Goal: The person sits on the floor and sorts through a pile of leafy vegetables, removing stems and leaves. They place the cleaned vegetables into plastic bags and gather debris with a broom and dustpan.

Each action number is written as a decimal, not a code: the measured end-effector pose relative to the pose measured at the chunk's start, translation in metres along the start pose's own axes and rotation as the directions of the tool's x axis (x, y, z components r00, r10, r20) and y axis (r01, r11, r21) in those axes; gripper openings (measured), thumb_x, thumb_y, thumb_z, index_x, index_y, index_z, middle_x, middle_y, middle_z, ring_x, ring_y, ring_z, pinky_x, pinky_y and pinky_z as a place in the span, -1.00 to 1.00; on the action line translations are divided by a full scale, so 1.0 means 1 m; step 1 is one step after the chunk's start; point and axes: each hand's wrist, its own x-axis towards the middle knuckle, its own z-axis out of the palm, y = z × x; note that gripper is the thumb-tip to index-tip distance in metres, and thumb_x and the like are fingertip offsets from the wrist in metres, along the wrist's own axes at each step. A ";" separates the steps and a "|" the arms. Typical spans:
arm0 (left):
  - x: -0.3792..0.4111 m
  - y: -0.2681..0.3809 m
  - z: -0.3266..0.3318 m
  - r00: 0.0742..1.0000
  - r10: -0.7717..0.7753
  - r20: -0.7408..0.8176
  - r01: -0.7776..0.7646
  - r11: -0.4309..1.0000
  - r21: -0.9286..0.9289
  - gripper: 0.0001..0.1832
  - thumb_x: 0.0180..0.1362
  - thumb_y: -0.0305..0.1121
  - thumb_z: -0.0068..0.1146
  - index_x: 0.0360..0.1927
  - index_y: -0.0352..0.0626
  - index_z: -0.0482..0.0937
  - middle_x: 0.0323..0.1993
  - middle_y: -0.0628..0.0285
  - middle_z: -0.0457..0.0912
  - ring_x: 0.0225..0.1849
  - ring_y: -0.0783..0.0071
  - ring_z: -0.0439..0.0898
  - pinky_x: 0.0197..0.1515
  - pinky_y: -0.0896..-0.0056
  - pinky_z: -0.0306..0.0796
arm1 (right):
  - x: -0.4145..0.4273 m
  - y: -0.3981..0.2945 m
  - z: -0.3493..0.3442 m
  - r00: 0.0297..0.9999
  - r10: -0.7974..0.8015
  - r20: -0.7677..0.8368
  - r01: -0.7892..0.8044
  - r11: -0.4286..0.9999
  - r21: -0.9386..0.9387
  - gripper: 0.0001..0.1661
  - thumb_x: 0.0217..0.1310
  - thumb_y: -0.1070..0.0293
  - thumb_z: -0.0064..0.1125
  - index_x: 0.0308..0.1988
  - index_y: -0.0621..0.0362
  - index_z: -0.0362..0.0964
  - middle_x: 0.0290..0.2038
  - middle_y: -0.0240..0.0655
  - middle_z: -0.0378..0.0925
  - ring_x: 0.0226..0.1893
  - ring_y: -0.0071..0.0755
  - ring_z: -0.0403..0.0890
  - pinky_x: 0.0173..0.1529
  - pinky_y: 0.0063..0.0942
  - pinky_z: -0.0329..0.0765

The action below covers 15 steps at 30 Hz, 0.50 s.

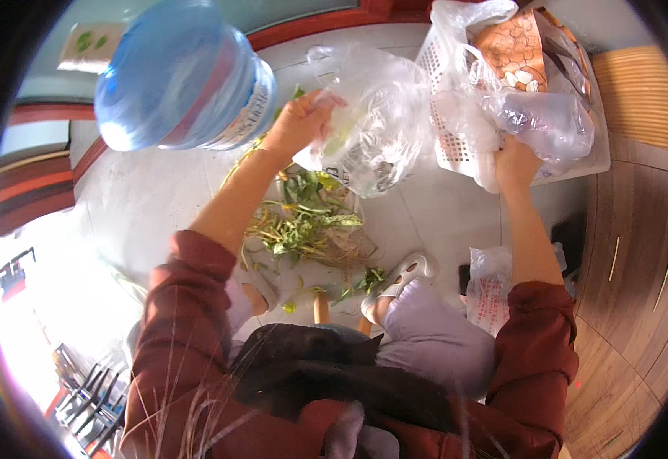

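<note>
My left hand [302, 123] grips the edge of a clear plastic bag [383, 123] that spreads to its right. Some pale green shows through the film near my fingers. My right hand [517, 163] is at the near side of a white perforated plastic basket [563, 172], its fingers partly hidden among plastic bags. It seems to hold a whitish plastic bag [486, 166]; a filled clear bag [546, 123] lies just above it. Below the left hand, a heap of leafy green stems [299, 215] rests on the floor, partly over a printed plastic sheet or bag.
A large blue water bottle [179, 86] stands at the upper left. An orange patterned bag [512, 49] is in the basket. Wooden cabinet panels [632, 246] line the right side. A plastic bag with red print [486, 292] lies by my right leg. Loose leaves [371, 278] lie near my shoe [408, 272].
</note>
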 end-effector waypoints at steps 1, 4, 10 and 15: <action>-0.017 0.010 -0.017 1.000 0.004 0.019 -0.003 1.000 -0.031 -0.79 0.19 -0.37 -0.16 -0.16 -0.08 0.48 -0.52 0.40 0.45 -0.47 0.69 0.40 -0.34 0.60 0.35 | 0.000 -0.003 -0.004 1.000 0.015 0.008 -0.015 0.999 0.032 -0.80 -0.25 0.35 0.10 -0.44 0.07 0.50 -0.50 -0.20 0.53 -0.38 -0.07 0.53 -0.23 -0.15 0.33; -0.092 0.049 -0.044 0.991 0.127 0.045 -0.131 0.987 0.097 -0.74 0.20 -0.38 -0.17 -0.05 -0.12 0.43 -0.25 0.34 0.50 -0.21 0.63 0.44 -0.11 0.53 0.33 | 0.000 -0.001 -0.016 0.989 0.069 0.130 -0.077 0.996 0.053 -0.65 -0.22 0.32 0.10 -0.26 0.05 0.46 -0.29 -0.15 0.51 -0.32 -0.09 0.52 -0.12 -0.11 0.27; -0.244 0.099 -0.027 0.957 0.291 0.007 -0.266 0.863 0.430 -0.49 0.04 -0.65 -0.26 0.13 -0.11 0.27 0.07 0.12 0.38 0.11 0.38 0.35 0.13 0.43 0.20 | -0.052 -0.048 -0.120 0.894 0.030 0.447 -0.398 0.511 0.762 -0.36 -0.06 0.18 0.15 0.04 0.19 0.22 0.03 -0.19 0.27 -0.10 -0.27 0.41 0.04 -0.41 0.27; -0.292 0.035 0.073 0.804 0.531 0.267 -0.569 0.560 0.602 -0.42 -0.13 -0.59 -0.07 0.10 -0.32 0.22 0.00 -0.06 0.37 0.03 0.11 0.39 0.04 0.29 0.32 | -0.178 -0.180 -0.220 0.568 -0.530 0.630 -0.752 -0.024 0.658 -0.52 0.14 0.26 -0.02 0.02 0.28 0.25 -0.09 -0.16 0.42 -0.07 -0.40 0.42 0.02 -0.44 0.35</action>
